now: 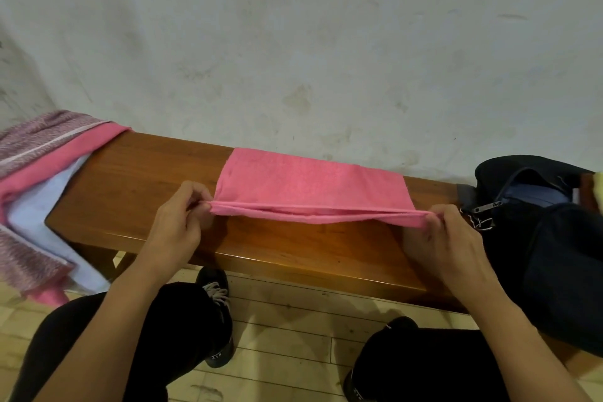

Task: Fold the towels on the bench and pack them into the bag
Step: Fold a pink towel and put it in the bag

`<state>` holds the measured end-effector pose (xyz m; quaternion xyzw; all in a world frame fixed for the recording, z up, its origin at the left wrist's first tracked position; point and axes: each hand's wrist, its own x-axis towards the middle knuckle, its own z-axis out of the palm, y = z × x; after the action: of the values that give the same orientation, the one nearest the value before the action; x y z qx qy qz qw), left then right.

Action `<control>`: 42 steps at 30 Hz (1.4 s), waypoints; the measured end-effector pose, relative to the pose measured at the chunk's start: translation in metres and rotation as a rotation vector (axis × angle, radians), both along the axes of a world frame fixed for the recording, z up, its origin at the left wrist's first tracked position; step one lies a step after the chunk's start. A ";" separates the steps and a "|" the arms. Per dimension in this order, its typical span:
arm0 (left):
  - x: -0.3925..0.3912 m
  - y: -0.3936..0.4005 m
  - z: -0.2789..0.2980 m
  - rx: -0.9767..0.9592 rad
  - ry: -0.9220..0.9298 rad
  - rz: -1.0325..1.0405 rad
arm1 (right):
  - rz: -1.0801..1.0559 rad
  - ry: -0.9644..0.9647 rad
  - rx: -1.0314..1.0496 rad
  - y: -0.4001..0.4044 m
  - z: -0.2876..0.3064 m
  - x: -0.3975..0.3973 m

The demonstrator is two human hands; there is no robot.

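Bare forearms (130,297), no sleeves in view, no rings or watch on left hand (176,225) or right hand (450,245). Black trousers (156,330) over both knees. Black lace-up shoes (217,303) with grey-white laces, small white lettering near the heel.

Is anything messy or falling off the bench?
Yes. The pile of towels at the bench's left end is rumpled and hangs over the edge toward the floor. The pink towel both hands hold looks neat.
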<state>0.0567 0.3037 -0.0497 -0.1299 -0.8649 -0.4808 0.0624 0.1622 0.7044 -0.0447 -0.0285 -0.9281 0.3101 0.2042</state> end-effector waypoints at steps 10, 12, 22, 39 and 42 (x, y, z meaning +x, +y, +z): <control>-0.001 0.003 0.002 -0.045 0.020 0.051 | 0.051 -0.008 -0.075 0.004 0.002 0.001; -0.002 0.004 0.001 -0.083 0.008 0.062 | 0.066 -0.040 -0.056 0.006 0.001 0.001; -0.002 -0.001 0.003 -0.190 -0.086 -0.009 | 0.140 -0.235 0.045 0.017 -0.004 0.002; -0.004 -0.005 0.007 -0.155 -0.207 0.042 | 0.111 -0.301 -0.028 0.013 0.001 0.004; -0.004 -0.003 0.009 -0.148 -0.218 0.054 | 0.087 -0.307 -0.014 0.011 0.000 0.002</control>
<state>0.0530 0.3010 -0.0403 -0.0575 -0.9028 -0.4253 -0.0287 0.1643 0.7158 -0.0451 -0.0367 -0.9465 0.3173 0.0462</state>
